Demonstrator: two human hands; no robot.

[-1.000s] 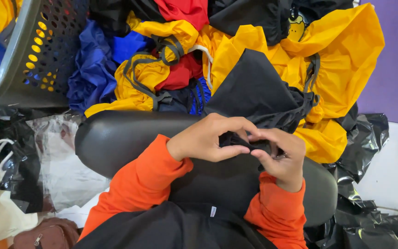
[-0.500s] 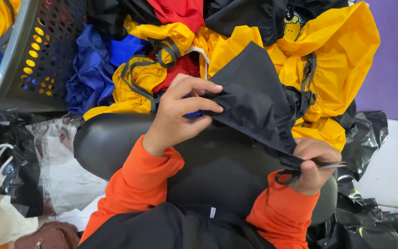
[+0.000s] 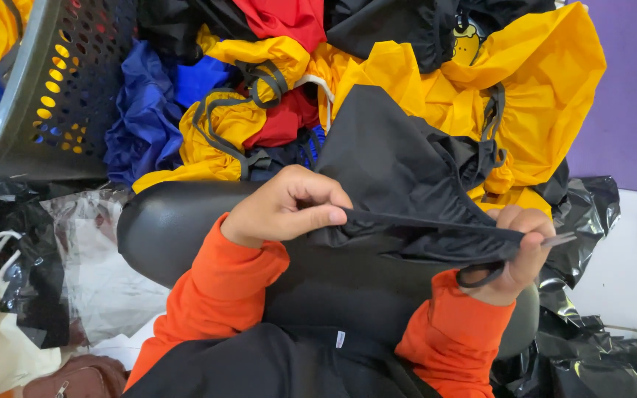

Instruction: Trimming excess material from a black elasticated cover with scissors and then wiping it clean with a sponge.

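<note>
Pinching the black drawstring bag point(image 3: 399, 169) taut at mid-frame, my left hand point(image 3: 285, 206) and right hand point(image 3: 517, 254) grip its hem; slippery fabric could slide free into the yellow pile point(image 3: 540, 88).

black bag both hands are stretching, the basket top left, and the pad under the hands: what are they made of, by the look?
Black bag: thin woven synthetic, probably nylon or polyester; matte, fine crinkles, gathers along the edge pulled between left hand and right hand.
Basket: moulded grey plastic; stiff wall with rows of punched holes.
Pad: looks like black vinyl or leather; smooth, soft sheen, rounded edge.
</note>
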